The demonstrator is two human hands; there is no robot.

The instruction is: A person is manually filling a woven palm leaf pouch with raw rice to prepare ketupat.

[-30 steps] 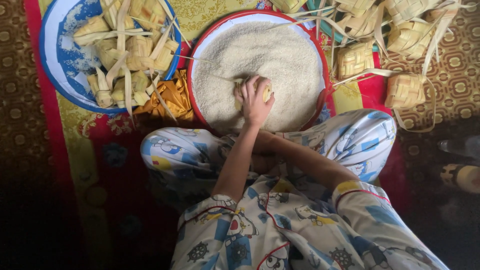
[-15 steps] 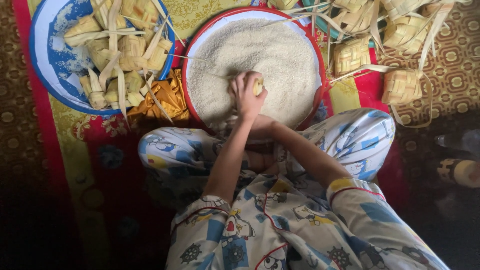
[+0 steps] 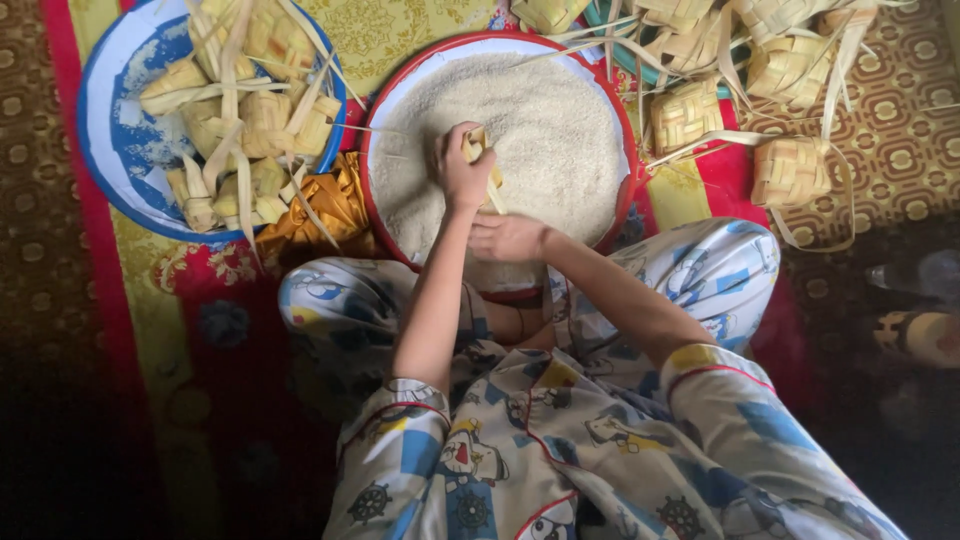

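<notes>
A round red-rimmed basin full of white rice stands in front of my crossed legs. My left hand is over the rice, closed around a small woven palm-leaf pouch whose loose strip hangs down. My right hand lies just below it at the basin's near rim, fingers curled toward the strip. Whether it grips anything is unclear.
A blue basin at the left holds several woven pouches with long leaf tails. An orange cloth lies between the two basins. More woven pouches lie on the patterned mat at the upper right. A bottle lies at the right edge.
My left hand has lifted the pouch slightly off the rice. My right hand has come out from under the left arm and now shows at the basin's near rim.
</notes>
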